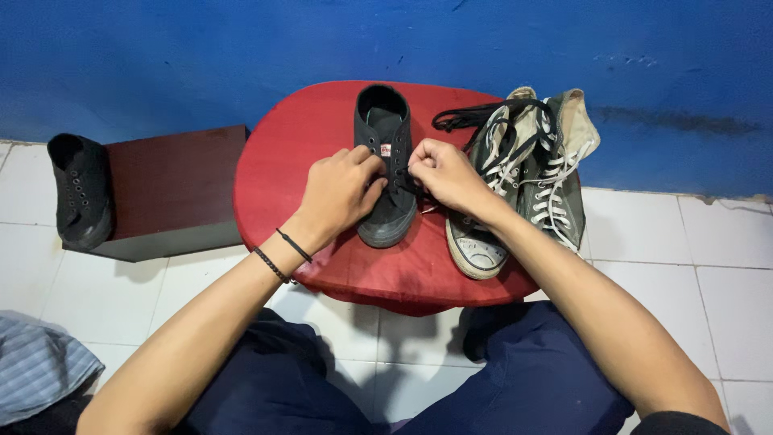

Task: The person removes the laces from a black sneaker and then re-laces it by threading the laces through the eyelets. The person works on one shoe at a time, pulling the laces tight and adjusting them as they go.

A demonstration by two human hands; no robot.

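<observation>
A black high-top canvas shoe (384, 129) stands on a round red table (298, 137), its toe toward me. My left hand (341, 192) rests against the shoe's left side, fingers curled at the eyelets. My right hand (445, 173) is at the shoe's right side, its fingers pinched on a thin black lace by the eyelets. Right of the black shoe lies a pair of worn grey-green high-top shoes (523, 173) with white laces. A loose black lace (467, 117) lies across their tops.
Another black shoe (79, 189) stands on the left end of a low dark brown box (177, 189) beside the table. A blue wall runs behind, with white floor tiles (684, 242) below. A striped grey cloth (40, 362) lies at lower left.
</observation>
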